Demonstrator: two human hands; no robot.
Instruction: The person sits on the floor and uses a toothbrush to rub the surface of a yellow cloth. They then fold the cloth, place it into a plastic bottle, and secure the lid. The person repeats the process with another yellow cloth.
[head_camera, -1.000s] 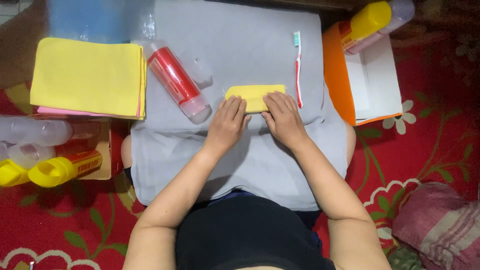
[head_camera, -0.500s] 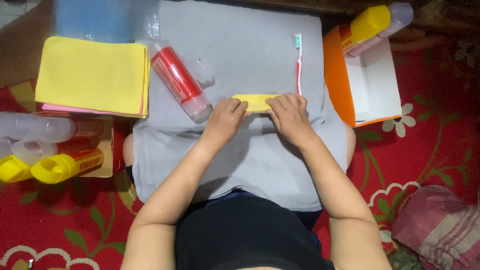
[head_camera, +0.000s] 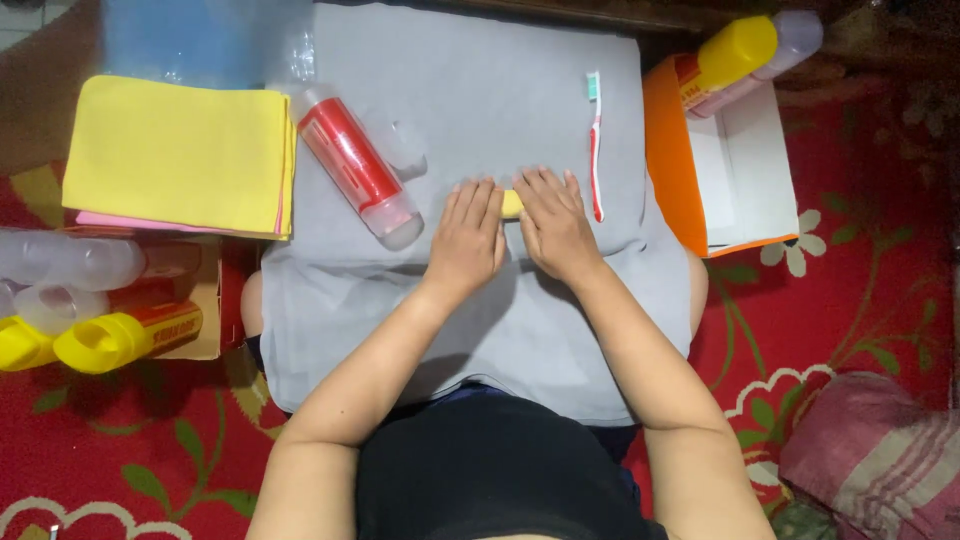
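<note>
Left hand (head_camera: 466, 240) and right hand (head_camera: 553, 222), frame centre: flat, fingers extended, pressing folded yellow cloth (head_camera: 511, 203) onto grey sheet (head_camera: 480, 90), gripping nothing.

Folded yellow cloth (head_camera: 511, 203), mostly covered

A second ago the yellow cloth (head_camera: 511, 203) lay as a broad folded pad ahead of both hands; half a second ago it showed as a thinner strip; now the left hand (head_camera: 467, 238) and right hand (head_camera: 552, 224) have closed together over it, leaving only a sliver visible between them.
</note>
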